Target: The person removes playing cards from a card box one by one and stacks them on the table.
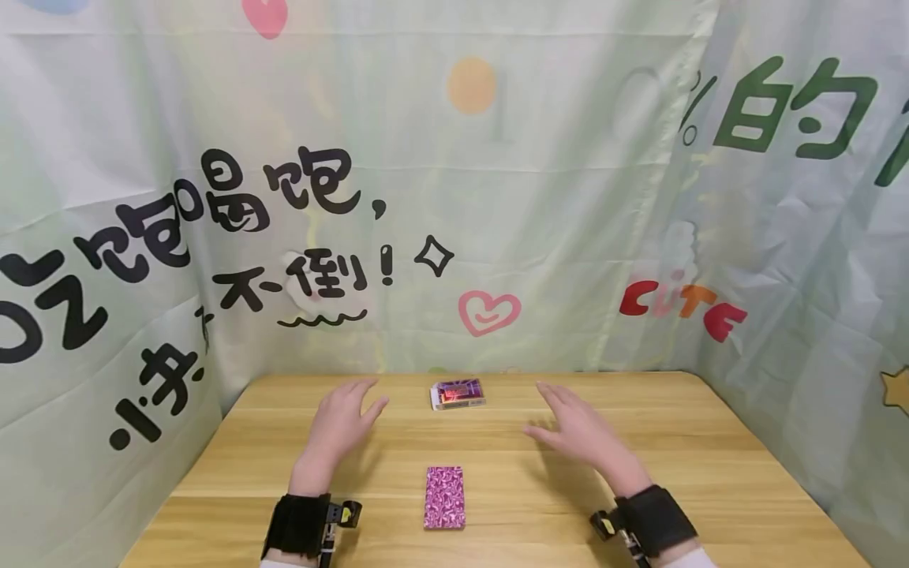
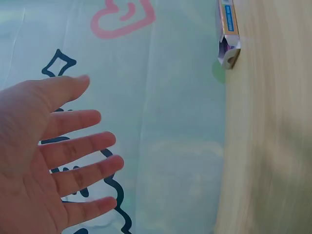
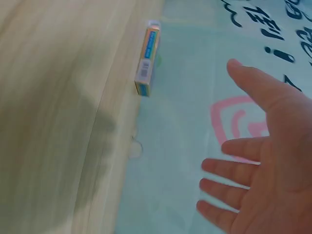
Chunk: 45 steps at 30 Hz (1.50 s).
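Note:
A deck of cards (image 1: 444,498) with a purple-and-white patterned back lies squared up on the wooden table, near its front middle. Farther back lies a small card box (image 1: 458,394) with a shiny purple and red face, its white flap end toward the left. In the left wrist view that end of the box (image 2: 229,34) gapes. My left hand (image 1: 341,422) hovers to the left of both, fingers spread and holding nothing. On the other side my right hand (image 1: 578,426) is held over the table, its fingers straight and apart, also holding nothing.
The wooden table (image 1: 710,473) ends at a pale green printed curtain (image 1: 554,237) that hangs behind and along both sides. Each wrist wears a black band (image 1: 300,527) with a small camera on it.

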Available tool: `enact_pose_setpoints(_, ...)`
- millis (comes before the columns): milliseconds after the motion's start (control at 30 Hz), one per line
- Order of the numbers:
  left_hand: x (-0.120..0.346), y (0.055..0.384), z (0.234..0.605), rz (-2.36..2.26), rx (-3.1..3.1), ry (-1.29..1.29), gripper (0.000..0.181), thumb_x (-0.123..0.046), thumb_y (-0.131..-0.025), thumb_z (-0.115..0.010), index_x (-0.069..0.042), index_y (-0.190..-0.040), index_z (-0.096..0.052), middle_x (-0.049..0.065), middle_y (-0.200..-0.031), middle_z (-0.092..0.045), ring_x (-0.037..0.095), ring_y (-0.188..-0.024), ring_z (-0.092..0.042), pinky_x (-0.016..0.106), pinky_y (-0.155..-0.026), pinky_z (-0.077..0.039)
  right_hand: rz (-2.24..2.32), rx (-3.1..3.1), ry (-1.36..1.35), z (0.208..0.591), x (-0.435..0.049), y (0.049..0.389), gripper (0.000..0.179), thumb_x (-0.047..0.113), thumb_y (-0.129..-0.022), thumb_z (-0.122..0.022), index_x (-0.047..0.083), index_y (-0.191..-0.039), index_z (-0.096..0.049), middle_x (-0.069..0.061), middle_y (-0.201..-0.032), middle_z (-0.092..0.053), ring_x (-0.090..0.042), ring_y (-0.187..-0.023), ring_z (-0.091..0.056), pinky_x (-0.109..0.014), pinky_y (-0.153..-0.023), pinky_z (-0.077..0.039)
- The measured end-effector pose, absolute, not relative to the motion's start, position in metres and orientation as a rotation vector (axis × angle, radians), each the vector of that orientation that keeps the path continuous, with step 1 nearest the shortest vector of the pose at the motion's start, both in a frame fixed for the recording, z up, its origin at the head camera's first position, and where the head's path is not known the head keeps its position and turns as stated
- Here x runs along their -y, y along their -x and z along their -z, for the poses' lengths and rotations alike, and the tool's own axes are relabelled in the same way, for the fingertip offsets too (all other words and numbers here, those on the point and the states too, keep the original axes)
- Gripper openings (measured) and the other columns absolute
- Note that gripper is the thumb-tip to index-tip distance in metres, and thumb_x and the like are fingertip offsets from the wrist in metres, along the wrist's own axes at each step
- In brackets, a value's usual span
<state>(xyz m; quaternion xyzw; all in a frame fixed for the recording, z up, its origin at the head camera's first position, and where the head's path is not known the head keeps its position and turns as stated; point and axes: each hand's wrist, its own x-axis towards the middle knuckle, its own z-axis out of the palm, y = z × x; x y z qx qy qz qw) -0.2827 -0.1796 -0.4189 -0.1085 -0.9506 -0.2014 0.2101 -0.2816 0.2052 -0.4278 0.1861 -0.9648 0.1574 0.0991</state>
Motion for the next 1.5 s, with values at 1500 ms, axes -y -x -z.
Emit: enact_pose_setpoints(1500, 0.179, 0.265, 0.401, 0.635, 2.533, 0.290, 0.030, -0.027, -0.095, -0.063, -0.012, -0.121, -0.066, 0.007, -0.106, -0.072, 0.024, -0.095, -0.068, 0.040, -0.077, -0.056, -0.552, 2.983, -0.788, 0.482, -0.110, 0.402, 0.069, 0.027, -0.091, -0.068, -0.008, -0.143, -0.038, -0.028, -0.146, -0.043, -0.042, -0.135, -0.042, -0.049, -0.113, -0.035)
